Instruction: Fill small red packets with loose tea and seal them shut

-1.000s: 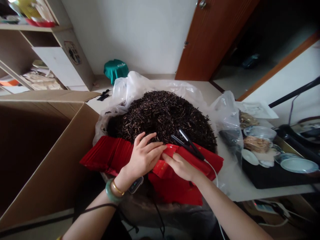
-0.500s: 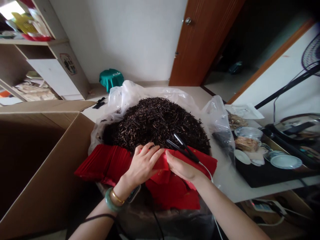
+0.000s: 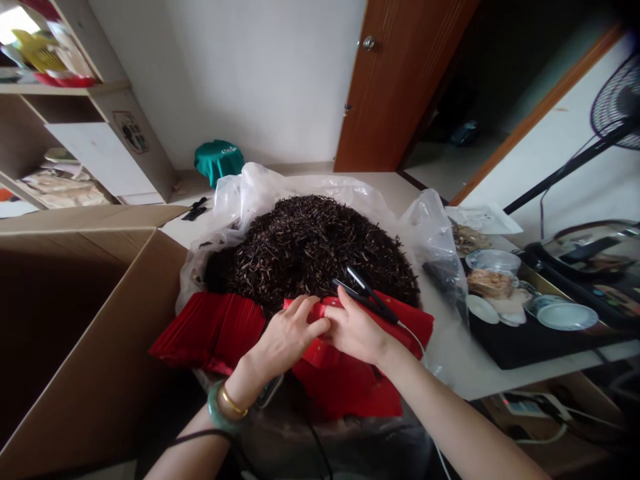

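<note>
The left hand (image 3: 290,333) has its fingers curled over a red packet (image 3: 317,309), gripping it, with the thumb resting against the fingers of the right hand (image 3: 357,327). The right thumb points up, and its fingers reach in to the same packet; their tips are covered, so whether they pinch it cannot be told. The packet lies directly between both sets of fingers. Just beyond the fingertips rises a heap of dark dried leaves (image 3: 320,240) in a clear plastic bag (image 3: 425,220). Left of the left fingers stands a tight row of red packets (image 3: 210,327). Just right of the right thumb, a black two-armed tool (image 3: 384,309) with a white cable lies on more red sheets (image 3: 413,321). Nearer the wearer than the fingers, loose red pieces (image 3: 355,393) spread out. A cardboard box (image 3: 95,360) stands well left of them.
</note>
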A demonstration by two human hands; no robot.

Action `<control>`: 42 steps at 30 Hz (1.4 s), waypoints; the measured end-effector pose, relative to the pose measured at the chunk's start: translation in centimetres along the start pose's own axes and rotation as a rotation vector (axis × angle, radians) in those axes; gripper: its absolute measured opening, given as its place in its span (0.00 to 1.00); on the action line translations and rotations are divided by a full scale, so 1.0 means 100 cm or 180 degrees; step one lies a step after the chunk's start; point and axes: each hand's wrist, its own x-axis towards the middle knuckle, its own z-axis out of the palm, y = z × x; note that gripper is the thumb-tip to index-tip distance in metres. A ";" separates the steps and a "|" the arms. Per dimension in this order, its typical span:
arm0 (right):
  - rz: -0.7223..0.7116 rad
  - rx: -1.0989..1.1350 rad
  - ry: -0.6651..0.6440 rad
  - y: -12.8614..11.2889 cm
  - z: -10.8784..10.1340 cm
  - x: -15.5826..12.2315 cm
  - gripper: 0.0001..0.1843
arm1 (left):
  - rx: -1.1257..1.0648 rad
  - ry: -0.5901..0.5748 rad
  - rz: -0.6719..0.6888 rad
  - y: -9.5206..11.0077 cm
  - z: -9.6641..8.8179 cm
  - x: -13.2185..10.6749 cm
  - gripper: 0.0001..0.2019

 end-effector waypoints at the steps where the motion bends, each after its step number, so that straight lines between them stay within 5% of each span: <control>1: 0.0003 -0.0055 0.0004 0.000 0.002 0.000 0.40 | 0.0044 -0.0050 -0.0041 0.001 0.001 0.000 0.04; 7: 0.0024 -0.0661 0.0131 -0.018 0.000 -0.016 0.38 | -0.0038 -0.0262 -0.0524 -0.003 0.003 -0.001 0.09; 10: -0.0511 -0.1414 0.0874 -0.041 -0.016 -0.015 0.28 | -0.0195 -0.0169 -0.0820 -0.010 -0.002 0.000 0.08; 13: -0.1175 -0.3003 0.1755 -0.062 -0.032 0.010 0.20 | -0.0256 0.0052 -0.0917 -0.015 -0.004 0.000 0.09; 16: -0.0529 -0.5495 0.1808 -0.072 -0.038 0.051 0.33 | -0.0326 0.0199 -0.0967 -0.019 -0.003 0.001 0.09; 18: -0.0189 -0.5868 0.1854 -0.071 -0.037 0.074 0.43 | -0.0395 0.0290 -0.1013 -0.021 -0.001 0.001 0.08; 28: 0.0196 -0.6542 0.2054 -0.067 -0.029 0.101 0.43 | -0.0594 0.0516 -0.1109 -0.027 0.000 0.001 0.11; 42: -0.0167 -0.6158 0.1885 -0.078 -0.023 0.108 0.19 | -0.0823 0.0717 -0.1337 -0.036 0.011 -0.001 0.18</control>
